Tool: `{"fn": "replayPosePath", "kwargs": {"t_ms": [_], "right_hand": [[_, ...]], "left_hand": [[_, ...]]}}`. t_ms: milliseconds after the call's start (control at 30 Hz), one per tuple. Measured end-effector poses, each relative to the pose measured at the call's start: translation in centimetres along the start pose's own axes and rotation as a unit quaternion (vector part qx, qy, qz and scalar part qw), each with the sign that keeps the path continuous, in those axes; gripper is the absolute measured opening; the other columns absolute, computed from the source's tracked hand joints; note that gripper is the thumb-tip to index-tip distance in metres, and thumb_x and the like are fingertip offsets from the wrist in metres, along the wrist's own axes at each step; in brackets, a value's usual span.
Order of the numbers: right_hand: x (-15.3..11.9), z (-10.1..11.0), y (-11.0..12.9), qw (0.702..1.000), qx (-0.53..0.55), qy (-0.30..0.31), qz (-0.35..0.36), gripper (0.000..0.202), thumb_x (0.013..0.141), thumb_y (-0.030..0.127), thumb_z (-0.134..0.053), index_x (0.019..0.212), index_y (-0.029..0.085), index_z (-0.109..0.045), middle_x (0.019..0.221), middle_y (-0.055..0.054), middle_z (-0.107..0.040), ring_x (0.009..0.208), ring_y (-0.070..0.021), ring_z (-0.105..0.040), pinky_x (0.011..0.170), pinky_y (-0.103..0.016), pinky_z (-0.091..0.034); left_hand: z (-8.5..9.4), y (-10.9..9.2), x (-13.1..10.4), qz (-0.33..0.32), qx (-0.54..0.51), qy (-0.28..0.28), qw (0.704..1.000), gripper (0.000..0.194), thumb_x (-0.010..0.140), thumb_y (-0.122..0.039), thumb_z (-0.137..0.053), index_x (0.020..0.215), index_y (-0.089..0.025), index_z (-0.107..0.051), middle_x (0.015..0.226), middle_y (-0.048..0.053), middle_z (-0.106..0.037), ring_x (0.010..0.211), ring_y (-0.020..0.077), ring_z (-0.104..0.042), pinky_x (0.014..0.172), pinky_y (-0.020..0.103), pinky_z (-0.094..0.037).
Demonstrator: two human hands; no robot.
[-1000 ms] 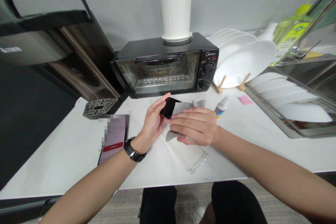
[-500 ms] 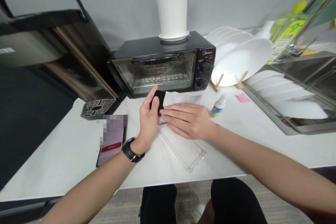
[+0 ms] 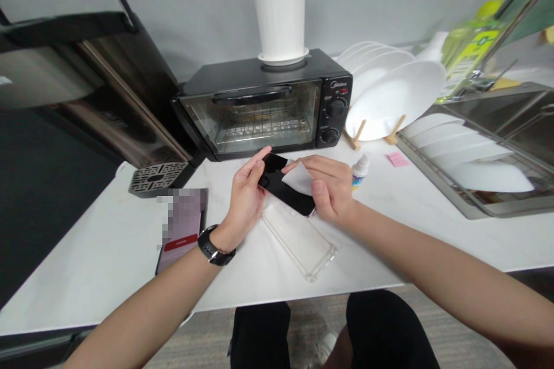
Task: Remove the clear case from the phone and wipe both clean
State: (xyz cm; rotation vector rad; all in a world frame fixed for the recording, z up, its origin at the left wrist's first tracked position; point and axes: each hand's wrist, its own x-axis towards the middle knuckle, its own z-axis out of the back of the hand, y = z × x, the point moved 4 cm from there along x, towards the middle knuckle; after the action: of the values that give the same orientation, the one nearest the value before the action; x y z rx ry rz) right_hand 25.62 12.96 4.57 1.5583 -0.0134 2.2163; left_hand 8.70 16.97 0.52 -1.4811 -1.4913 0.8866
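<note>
Closed around one end of a black phone (image 3: 281, 187) is my left hand (image 3: 249, 193), its thumb on the edge and a dark watch on the wrist. My right hand (image 3: 332, 187) pinches a light grey cloth (image 3: 299, 179), which lies partly folded on the phone's dark face. Part of the cloth is hidden under the fingers. Below the phone, a clear phone case (image 3: 298, 242) lies flat on the white counter (image 3: 238, 288). Just behind my right hand stands a small white bottle (image 3: 359, 170), its lower part partly covered.
A toaster oven (image 3: 259, 118) stands behind my hands with a white pot (image 3: 280, 11) on top. Another phone (image 3: 184, 230) lies at the left, near a dark drink machine (image 3: 158, 176). White plates (image 3: 396, 98), a pink note (image 3: 397, 159) and a sink (image 3: 467, 207) are at the right.
The cloth was spread over the phone under my flat right hand; now it is bunched in that hand, and the phone's black face shows. My right hand has shifted slightly right, with its fingers curled.
</note>
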Motion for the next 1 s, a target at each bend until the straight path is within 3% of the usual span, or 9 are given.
{"fn": "replayPosePath", "kwargs": {"t_ms": [167, 333, 400, 467, 567, 667, 833, 900, 1000], "right_hand": [[-0.1, -1.0, 1.1, 0.985, -0.116, 0.055, 0.114, 0.030, 0.103, 0.029, -0.047, 0.095, 0.018, -0.074, 0.102, -0.008, -0.081, 0.098, -0.0245, -0.076, 0.095, -0.045, -0.063], [-0.4, -0.5, 1.4, 0.978, -0.097, 0.032, 0.180, 0.031, 0.104, 0.029, -0.047, 0.089, 0.019, -0.073, 0.086, -0.007, -0.078, 0.086, -0.0217, -0.074, 0.084, -0.039, -0.064], [-0.5, -0.1, 1.2, 0.986, -0.056, -0.006, 0.156, 0.036, 0.106, 0.032, -0.041, 0.088, 0.021, -0.071, 0.077, -0.006, -0.074, 0.079, -0.0224, -0.072, 0.081, -0.041, -0.065], [-0.5, 0.3, 0.5, 0.994, 0.007, -0.068, 0.082, 0.044, 0.108, 0.034, -0.033, 0.088, 0.022, -0.070, 0.073, -0.006, -0.070, 0.074, -0.0228, -0.070, 0.077, -0.044, -0.064], [-0.6, 0.2, -0.2, 0.991, 0.085, -0.103, -0.019, 0.054, 0.111, 0.037, -0.025, 0.087, 0.020, -0.071, 0.072, -0.008, -0.067, 0.071, -0.0229, -0.069, 0.073, -0.044, -0.063], [-0.5, -0.2, 0.3, 0.997, 0.058, -0.051, 0.002, 0.050, 0.110, 0.033, -0.029, 0.090, 0.018, -0.072, 0.079, -0.010, -0.072, 0.080, -0.0242, -0.072, 0.073, -0.044, -0.064], [-0.5, -1.1, 1.7, 0.985, -0.089, 0.035, 0.146, 0.028, 0.103, 0.026, -0.048, 0.100, 0.019, -0.075, 0.098, -0.005, -0.082, 0.091, -0.0213, -0.077, 0.089, -0.042, -0.065], [-0.5, -1.2, 1.8, 0.980, -0.099, 0.052, 0.165, 0.026, 0.103, 0.026, -0.052, 0.106, 0.017, -0.076, 0.103, -0.005, -0.083, 0.095, -0.0204, -0.078, 0.092, -0.040, -0.064], [-0.5, -0.8, 1.6, 0.982, -0.072, 0.035, 0.173, 0.034, 0.106, 0.032, -0.047, 0.100, 0.015, -0.075, 0.095, -0.008, -0.081, 0.089, -0.0211, -0.077, 0.084, -0.038, -0.064]], "left_hand": [[0.5, -0.4, -0.3, -0.079, 0.078, -0.065, 0.992, 0.038, 0.093, -0.040, -0.074, 0.128, -0.026, -0.076, 0.122, 0.003, -0.077, 0.106, 0.0212, -0.071, 0.081, 0.026, -0.057], [0.2, 0.2, -0.5, -0.009, 0.060, -0.028, 0.998, 0.038, 0.091, -0.035, -0.075, 0.127, -0.024, -0.077, 0.110, 0.004, -0.079, 0.091, 0.0182, -0.072, 0.071, 0.025, -0.056], [-0.1, 0.6, -0.5, 0.044, 0.024, 0.002, 0.999, 0.037, 0.088, -0.030, -0.075, 0.123, -0.020, -0.078, 0.112, 0.007, -0.079, 0.088, 0.0176, -0.072, 0.071, 0.025, -0.057], [-0.4, 1.0, -0.7, 0.083, 0.000, 0.018, 0.996, 0.037, 0.086, -0.027, -0.076, 0.121, -0.017, -0.079, 0.115, 0.009, -0.079, 0.091, 0.0181, -0.072, 0.075, 0.026, -0.058], [-0.5, 1.1, -0.8, 0.087, -0.001, 0.020, 0.996, 0.039, 0.085, -0.030, -0.078, 0.122, -0.017, -0.078, 0.116, 0.009, -0.079, 0.094, 0.0185, -0.072, 0.078, 0.026, -0.057], [-0.2, 0.6, -0.7, 0.025, 0.015, -0.018, 0.999, 0.036, 0.088, -0.032, -0.076, 0.122, -0.019, -0.079, 0.115, 0.007, -0.079, 0.094, 0.0180, -0.071, 0.079, 0.025, -0.057], [0.5, -0.4, -1.1, -0.066, 0.078, -0.086, 0.991, 0.039, 0.092, -0.043, -0.075, 0.127, -0.025, -0.077, 0.114, 0.003, -0.078, 0.088, 0.0163, -0.068, 0.065, 0.022, -0.053], [0.6, -0.5, -1.1, -0.065, 0.105, -0.096, 0.988, 0.042, 0.091, -0.045, -0.076, 0.128, -0.026, -0.077, 0.117, 0.002, -0.077, 0.086, 0.0162, -0.067, 0.060, 0.022, -0.049], [0.3, 0.2, -0.9, -0.019, 0.066, -0.061, 0.996, 0.038, 0.088, -0.039, -0.078, 0.122, -0.022, -0.079, 0.120, 0.005, -0.077, 0.090, 0.0174, -0.069, 0.066, 0.024, -0.052]]}}
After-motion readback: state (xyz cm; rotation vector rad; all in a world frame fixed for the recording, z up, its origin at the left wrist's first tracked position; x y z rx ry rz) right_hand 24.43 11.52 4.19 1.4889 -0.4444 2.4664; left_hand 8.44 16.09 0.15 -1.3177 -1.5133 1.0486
